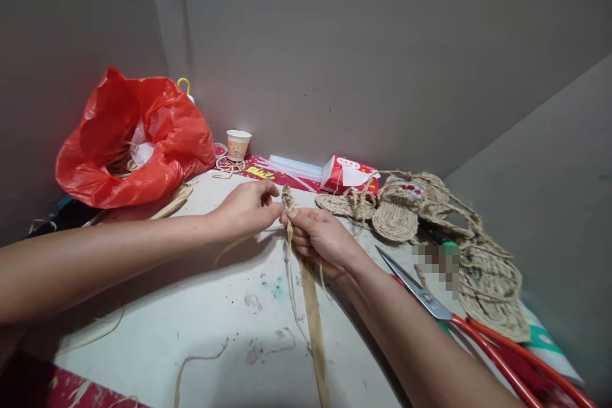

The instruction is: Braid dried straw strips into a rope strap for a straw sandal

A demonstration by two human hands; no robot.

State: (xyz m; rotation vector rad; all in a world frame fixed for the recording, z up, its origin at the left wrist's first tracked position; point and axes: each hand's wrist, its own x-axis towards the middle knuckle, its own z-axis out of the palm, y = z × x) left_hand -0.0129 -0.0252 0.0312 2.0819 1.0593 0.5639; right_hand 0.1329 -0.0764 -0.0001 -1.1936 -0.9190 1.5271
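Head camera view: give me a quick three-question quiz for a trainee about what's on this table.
1. True or false: the left hand and the right hand both pinch the straw braid.
2. The scissors on the table have handles of which colour? A blue, B red, C black.
3. What stands just right of the red plastic bag, at the back?
Key: 1 true; 2 B; 3 a paper cup.
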